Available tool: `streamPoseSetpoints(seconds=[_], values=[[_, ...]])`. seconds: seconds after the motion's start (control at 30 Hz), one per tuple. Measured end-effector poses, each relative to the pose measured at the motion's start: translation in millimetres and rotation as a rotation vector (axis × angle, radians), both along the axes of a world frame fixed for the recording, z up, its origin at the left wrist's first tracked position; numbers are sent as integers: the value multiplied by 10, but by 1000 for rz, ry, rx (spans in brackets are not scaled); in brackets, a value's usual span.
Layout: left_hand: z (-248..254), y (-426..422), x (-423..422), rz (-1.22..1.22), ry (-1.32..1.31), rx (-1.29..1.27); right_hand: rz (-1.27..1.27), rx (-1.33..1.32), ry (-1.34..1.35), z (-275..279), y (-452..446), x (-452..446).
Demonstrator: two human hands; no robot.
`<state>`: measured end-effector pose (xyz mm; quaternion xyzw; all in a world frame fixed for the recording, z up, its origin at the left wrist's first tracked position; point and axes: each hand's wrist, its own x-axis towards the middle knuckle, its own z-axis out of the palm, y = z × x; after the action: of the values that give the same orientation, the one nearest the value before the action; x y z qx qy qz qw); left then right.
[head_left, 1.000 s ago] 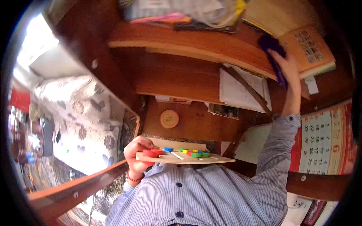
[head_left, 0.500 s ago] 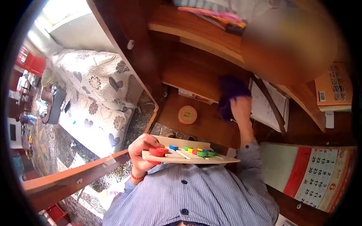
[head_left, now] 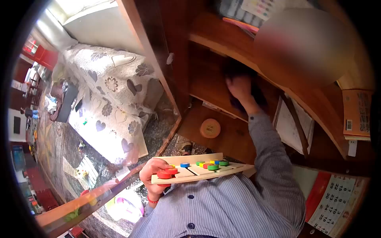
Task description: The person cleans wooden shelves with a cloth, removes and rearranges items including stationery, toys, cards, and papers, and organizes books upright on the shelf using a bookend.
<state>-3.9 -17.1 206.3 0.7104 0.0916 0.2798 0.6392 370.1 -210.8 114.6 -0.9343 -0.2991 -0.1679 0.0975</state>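
Note:
My left hand (head_left: pixel 154 174) grips the left end of a light wooden board (head_left: pixel 194 177) against my striped shirt. Red, blue, yellow and green round pieces stand on the board, with a red piece (head_left: pixel 163 174) beside my fingers. Inside the wooden shelf, my right hand (head_left: pixel 240 88) is closed on a dark purple cloth (head_left: pixel 258 95), which lies in shadow on the middle shelf board (head_left: pixel 210 85). Part of the cloth is hidden behind the hand.
A round wooden disc (head_left: pixel 210 128) lies on the lower shelf. Papers (head_left: pixel 291 123) with a dark strip over them are at the right, near an orange book (head_left: pixel 356 115) and a calendar (head_left: pixel 333 202). A patterned cover (head_left: pixel 107 87) drapes furniture at the left.
My right hand has moved with the purple cloth from the upper shelf beside the orange book down to the middle shelf. My left hand keeps hold of the board. The view has shifted.

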Motion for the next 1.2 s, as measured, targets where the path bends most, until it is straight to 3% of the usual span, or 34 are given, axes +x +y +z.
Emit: streamPoseSetpoints(seconds=[0.1,0.2,0.3,0.43,0.53,0.63,0.67,0.77,0.9,1.0,1.2], values=[[16,5,-25,-24,-1,44,98,40,133,-111,474,346],[-7,-27,-69,11,-14,65,228,149,-56,-289,643,624],[33,-50,-127,40,59,38,109,32,475,241,668,295],[3,-45,-85,-29,41,30,353,80,339,-267,613,-92],[-3,-56,58,-113,6,23,524,135,409,173,562,-672],[-3,-68,234,-251,-69,66,407,-23,449,186,558,-858],[2,-87,291,-287,-81,77,462,232,262,124,463,-938],[17,-74,380,-370,-105,126,125,59,220,25,-11,-1188],[0,-79,461,-416,-113,121,-343,241,102,67,-866,-1404],[-1,-101,471,-418,-106,104,-556,66,114,50,-1087,-1305],[36,-93,416,-402,-134,124,-640,-36,265,47,-846,-492]])
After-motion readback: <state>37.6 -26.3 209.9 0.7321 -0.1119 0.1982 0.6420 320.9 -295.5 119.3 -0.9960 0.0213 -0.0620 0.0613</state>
